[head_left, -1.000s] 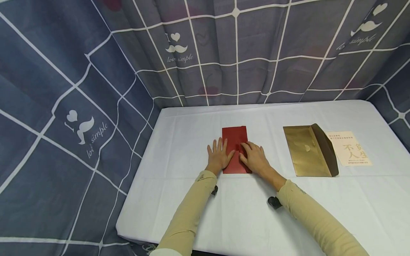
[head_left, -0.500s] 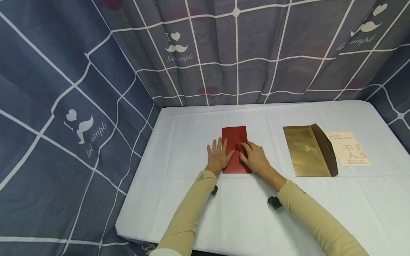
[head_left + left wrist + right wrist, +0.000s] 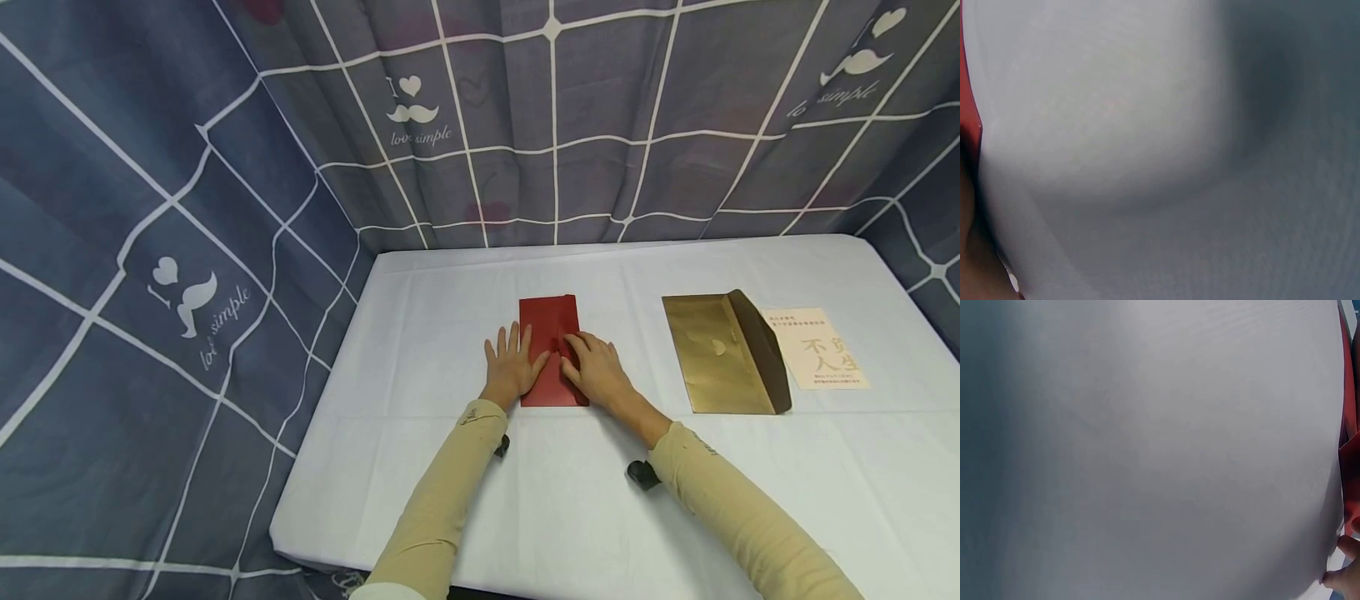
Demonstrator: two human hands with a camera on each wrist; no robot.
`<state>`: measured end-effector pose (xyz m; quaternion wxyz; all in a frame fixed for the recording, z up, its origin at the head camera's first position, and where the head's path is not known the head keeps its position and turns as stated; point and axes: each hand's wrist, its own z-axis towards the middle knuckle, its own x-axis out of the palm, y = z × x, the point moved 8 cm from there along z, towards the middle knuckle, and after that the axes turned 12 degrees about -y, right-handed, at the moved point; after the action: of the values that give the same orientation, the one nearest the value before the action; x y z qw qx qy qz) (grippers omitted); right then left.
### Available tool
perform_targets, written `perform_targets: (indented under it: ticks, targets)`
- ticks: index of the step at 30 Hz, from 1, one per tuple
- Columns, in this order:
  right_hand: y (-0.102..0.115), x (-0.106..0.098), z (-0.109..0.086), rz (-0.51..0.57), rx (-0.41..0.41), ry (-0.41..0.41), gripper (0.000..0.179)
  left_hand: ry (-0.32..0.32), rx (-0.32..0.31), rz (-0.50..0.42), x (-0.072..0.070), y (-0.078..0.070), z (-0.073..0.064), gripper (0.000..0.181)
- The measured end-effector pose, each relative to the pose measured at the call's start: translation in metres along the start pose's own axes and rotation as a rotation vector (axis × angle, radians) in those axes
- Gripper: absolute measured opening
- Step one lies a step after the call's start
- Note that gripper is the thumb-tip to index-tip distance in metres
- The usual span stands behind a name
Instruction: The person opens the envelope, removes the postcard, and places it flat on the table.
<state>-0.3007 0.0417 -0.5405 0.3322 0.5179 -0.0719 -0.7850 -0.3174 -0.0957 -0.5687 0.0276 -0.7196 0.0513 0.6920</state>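
Both hands hold position over a red envelope (image 3: 553, 379) on a white cloth (image 3: 450, 287) as I watch remotely; across the last second I see almost no change. I read that as careful fingertip work or a pause, with the envelope's fold unsettled. The left hand (image 3: 510, 367) lies with fingers spread on the envelope's left side. The right hand (image 3: 597, 367), fingers bent, touches its right side near a small dark fold; whether it pinches anything, I cannot tell. To the right, a gold envelope (image 3: 708, 367), dark flap open, meets a cream card (image 3: 821, 358) reading "不" and "人生", another character unclear, the small lines illegible. The checked curtain (image 3: 517, 108) behind reads "love simple". I spot no brand.
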Motion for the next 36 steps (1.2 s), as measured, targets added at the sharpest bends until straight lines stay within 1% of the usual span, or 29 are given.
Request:
perform_targets:
  ticks: [3,7,12,17,23,31,36]
  targets:
    - [-0.001,-0.005,0.0,0.016,-0.009,-0.012,0.044,-0.006,0.003,0.003,0.001,-0.001,0.0,0.07]
    - [-0.007,-0.008,-0.001,0.051,0.026,0.002,0.046,-0.006,-0.006,-0.005,0.003,0.0,0.001,0.07]
    - [-0.012,-0.014,-0.003,0.081,0.044,-0.021,0.043,-0.006,-0.007,-0.016,0.003,0.002,0.001,0.07]
    - [-0.016,-0.017,-0.006,0.087,0.049,-0.037,0.041,-0.011,-0.007,-0.024,0.003,0.002,0.0,0.07]
    - [-0.022,-0.023,-0.009,0.071,0.059,-0.055,0.041,-0.023,0.0,-0.018,0.002,0.0,-0.001,0.07]
    - [-0.026,-0.023,-0.011,0.086,0.113,-0.01,0.042,-0.027,0.007,-0.017,0.003,0.0,-0.001,0.07]
    - [-0.027,-0.024,-0.012,0.083,0.115,-0.013,0.043,-0.026,0.007,-0.02,0.003,0.0,-0.001,0.07]
